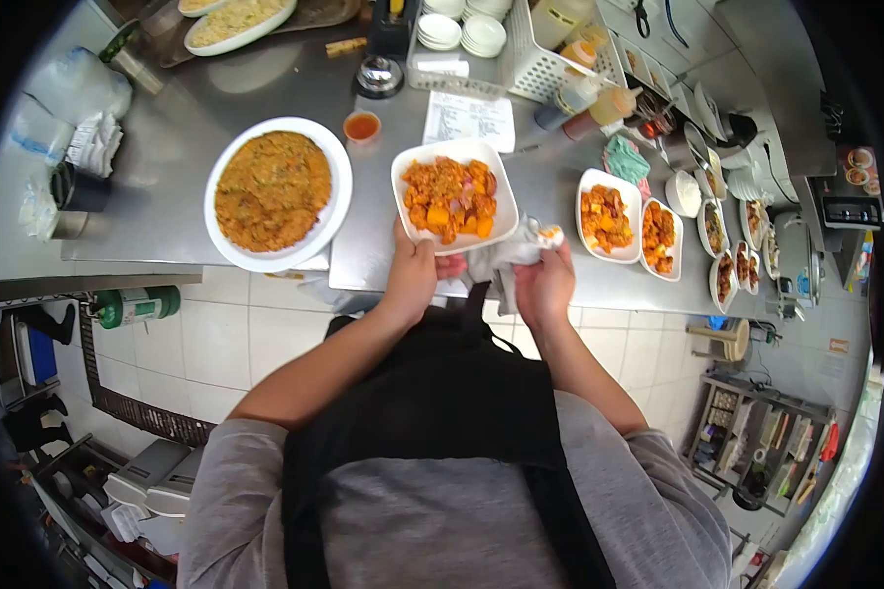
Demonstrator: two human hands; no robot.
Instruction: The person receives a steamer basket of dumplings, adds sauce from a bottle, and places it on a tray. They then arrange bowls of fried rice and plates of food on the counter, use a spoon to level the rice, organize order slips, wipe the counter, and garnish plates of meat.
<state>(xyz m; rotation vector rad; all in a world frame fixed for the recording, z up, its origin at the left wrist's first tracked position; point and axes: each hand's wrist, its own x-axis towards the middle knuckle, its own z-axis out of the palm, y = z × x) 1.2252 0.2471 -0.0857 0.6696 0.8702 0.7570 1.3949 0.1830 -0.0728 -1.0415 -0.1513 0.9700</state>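
My left hand [415, 271] grips the near left edge of a squarish white bowl [403, 162] over the counter's front edge. Saucy orange-red chunks [450, 201] fill the bowl. Closed around a crumpled pale cloth [496, 265], my right hand [547, 282] is just right of the bowl; the cloth has an orange stain near the fingers. To the left lies a large white oval plate [340, 187] of orange-brown food. Two more white dishes [591, 247] with similar saucy chunks stand to the right.
Behind the bowl are a printed paper slip [471, 118], a small cup of red sauce [361, 126] and a call bell [378, 77]. A white basket [532, 79] holds squeeze bottles. Several small filled dishes [725, 280] line the right end. A green cylinder [138, 306] is below left.
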